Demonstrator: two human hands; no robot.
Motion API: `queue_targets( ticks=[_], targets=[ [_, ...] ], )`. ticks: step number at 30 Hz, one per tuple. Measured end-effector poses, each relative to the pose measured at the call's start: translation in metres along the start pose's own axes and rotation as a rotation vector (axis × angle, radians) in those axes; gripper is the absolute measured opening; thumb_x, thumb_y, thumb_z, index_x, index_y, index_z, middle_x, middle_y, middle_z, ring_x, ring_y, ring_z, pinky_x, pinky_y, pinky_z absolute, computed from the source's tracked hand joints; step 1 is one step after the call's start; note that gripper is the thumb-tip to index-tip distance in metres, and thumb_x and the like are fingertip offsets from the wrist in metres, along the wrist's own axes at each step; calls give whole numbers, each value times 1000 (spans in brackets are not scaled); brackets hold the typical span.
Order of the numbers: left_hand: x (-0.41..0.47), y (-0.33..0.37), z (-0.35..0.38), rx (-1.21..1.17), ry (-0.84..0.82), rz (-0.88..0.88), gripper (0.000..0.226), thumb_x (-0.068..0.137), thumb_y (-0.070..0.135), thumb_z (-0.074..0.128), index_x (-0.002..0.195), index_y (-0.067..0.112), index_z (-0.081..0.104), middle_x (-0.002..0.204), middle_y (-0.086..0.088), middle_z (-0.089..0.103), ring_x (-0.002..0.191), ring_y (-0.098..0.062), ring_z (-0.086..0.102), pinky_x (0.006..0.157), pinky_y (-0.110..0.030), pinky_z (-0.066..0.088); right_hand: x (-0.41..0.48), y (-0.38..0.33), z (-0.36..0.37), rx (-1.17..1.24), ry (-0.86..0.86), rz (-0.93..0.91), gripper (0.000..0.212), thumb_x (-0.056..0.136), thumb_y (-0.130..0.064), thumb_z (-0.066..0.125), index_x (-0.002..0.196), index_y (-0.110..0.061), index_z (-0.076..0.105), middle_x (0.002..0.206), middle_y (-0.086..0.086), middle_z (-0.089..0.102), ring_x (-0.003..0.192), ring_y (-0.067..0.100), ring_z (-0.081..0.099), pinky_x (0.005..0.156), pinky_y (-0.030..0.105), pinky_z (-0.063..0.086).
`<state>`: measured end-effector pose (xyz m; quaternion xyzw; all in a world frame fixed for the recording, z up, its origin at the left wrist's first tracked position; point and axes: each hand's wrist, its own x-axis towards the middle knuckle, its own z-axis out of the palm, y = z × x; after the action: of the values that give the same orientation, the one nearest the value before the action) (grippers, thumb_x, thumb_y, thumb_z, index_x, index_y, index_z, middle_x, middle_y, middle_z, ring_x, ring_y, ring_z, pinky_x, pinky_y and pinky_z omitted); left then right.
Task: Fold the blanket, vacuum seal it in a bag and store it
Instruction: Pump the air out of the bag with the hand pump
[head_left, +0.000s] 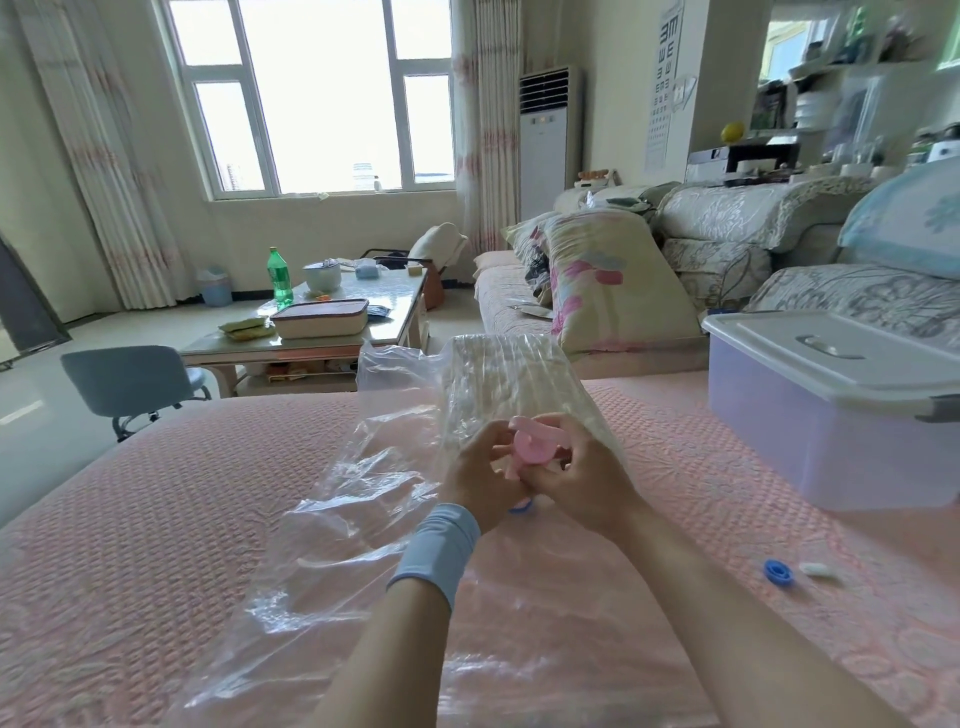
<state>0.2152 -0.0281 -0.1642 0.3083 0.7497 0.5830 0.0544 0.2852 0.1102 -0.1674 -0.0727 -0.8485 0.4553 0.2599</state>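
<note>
**Both hands on a pink piece over the bagged blanket**

My left hand (475, 473) and right hand (584, 475) meet in the middle, with the fingers of both curled round a pink plastic piece (532, 447). My fingers cover most of it, so I cannot tell its whole shape. A bit of blue (522, 506) peeks out under my palms; I cannot make out what it is.

The folded blanket (498, 374) lies inside the clear bag (363, 519), just beyond my hands. Glare and creases in the plastic blur its edges. The bag's near end runs under my forearms and out of the frame's bottom.

The bag lies on the pink bed cover (156, 493), with bare cover to its left up to the bed's far edge. On the right stands a lidded storage box (831, 415), cut off by the frame. Near it, well apart from the bag, lie a blue cap (778, 572) and a small white piece (818, 570).
</note>
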Motion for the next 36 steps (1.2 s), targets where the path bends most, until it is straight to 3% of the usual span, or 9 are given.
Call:
queue_targets(
  ticks=[3,7,12,17,23,26,32,34,36],
  targets=[
    [5,-1,6,-59,42,24,39,52,35,76,87,47,66,91,11,73,87,-12,68,78,-34,58,-6,-8,-8,-108,75,-112,69,76,-44,82,135,-38,46,109,-11,61,94,5,64,79,27,55],
    [9,-2,5,-7,97,35,43,67,22,84,98,45,64,96,14,71,91,-5,66,81,-30,58,-3,-25,-13,-389,315,-211,24,89,-40,70,110,-29,69,98,-7,58,85,15,61,71,30,51],
    [10,-3,7,19,82,44,39,59,41,75,96,50,67,86,19,71,86,-1,66,80,-30,56,-6,-37,-7,-525,229,-239,34,91,-45,65,123,-34,64,108,-4,59,87,16,64,73,30,53],
    [9,-6,8,-10,110,40,44,68,22,83,100,48,67,92,22,70,90,5,65,73,-12,50,5,-64,-13,-674,264,-345,27,100,-36,56,97,-13,70,98,2,58,86,23,63,68,32,50],
    [13,-10,10,8,65,51,47,71,23,83,110,43,66,102,20,70,94,10,61,78,-13,47,8,-122,-51,-498,761,-645,17,100,-16,49,95,-5,61,99,12,59,92,28,54,82,37,46],
    [12,-8,13,24,72,87,43,71,16,83,108,31,68,101,15,69,85,17,58,69,-2,43,9,-106,-37,-508,676,-614,11,96,-12,48,95,-10,59,99,9,59,89,27,52,79,41,45],
    [10,-10,17,54,145,129,36,71,23,81,105,27,70,97,10,69,89,-4,66,71,-7,48,-2,-43,-5,-492,130,-346,22,94,-16,49,104,-17,68,107,0,60,100,22,56,92,46,48],
    [10,-10,17,27,148,107,39,68,24,84,103,31,70,96,10,70,90,-4,66,77,-18,53,0,-52,-13,-438,123,-372,21,95,-11,51,104,-15,69,109,1,61,103,20,56,94,45,48],
    [11,-10,17,16,140,92,42,65,26,87,100,39,68,98,14,70,90,-1,65,82,-25,54,3,-77,-29,-410,261,-526,20,97,-7,51,106,-12,69,112,3,62,107,20,57,97,41,47]
  ],
)
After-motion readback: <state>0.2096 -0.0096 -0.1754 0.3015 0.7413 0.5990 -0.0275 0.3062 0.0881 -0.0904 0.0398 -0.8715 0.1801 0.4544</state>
